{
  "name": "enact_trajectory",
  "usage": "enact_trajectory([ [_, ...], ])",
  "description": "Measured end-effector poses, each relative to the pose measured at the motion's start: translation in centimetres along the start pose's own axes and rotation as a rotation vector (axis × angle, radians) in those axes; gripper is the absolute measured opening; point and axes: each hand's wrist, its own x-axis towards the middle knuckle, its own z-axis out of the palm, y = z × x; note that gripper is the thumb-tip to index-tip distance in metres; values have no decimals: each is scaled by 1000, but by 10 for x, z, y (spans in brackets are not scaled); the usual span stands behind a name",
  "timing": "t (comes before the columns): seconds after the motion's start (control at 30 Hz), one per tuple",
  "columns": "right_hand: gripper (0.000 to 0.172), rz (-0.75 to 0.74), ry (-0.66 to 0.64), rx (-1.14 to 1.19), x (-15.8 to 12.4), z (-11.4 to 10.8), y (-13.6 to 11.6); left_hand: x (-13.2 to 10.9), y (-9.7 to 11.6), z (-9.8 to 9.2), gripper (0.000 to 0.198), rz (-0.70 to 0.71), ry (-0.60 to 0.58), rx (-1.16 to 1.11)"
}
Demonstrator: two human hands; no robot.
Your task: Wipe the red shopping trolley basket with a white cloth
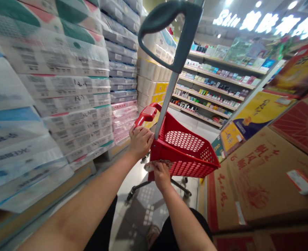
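Note:
A red shopping cart (187,153) stands in front of me, its plastic basket full of holes and tilted in my view. From it rises a grey pole with a dark grey loop handle (182,52). My left hand (141,141) is closed around the lower end of the cart's red handle (145,115), beside the pole's base. Lower down, my right hand (162,176) presses a patterned cloth (150,166) against the near wall of the basket. Its fingers are bent over the cloth, and part of the cloth is hidden beneath them.
Wrapped paper packs (77,83) are stacked high on the left. Cardboard cartons (263,174) line the right side. Shelves (208,87) of small boxes and bottles stand at the back under a lit sign. The cart's wheels rest on the tiled floor (138,212) between the stacks.

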Motion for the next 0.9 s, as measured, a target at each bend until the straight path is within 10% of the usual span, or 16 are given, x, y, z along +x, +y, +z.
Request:
enact_trajectory([
  [0.7, 34, 100, -105, 44, -10, 28, -2, 3, -21, 24, 16, 97, 58, 35],
  [0.9, 29, 125, -4, 47, 10, 9, -9, -51, -23, 32, 45, 43, 57, 25],
])
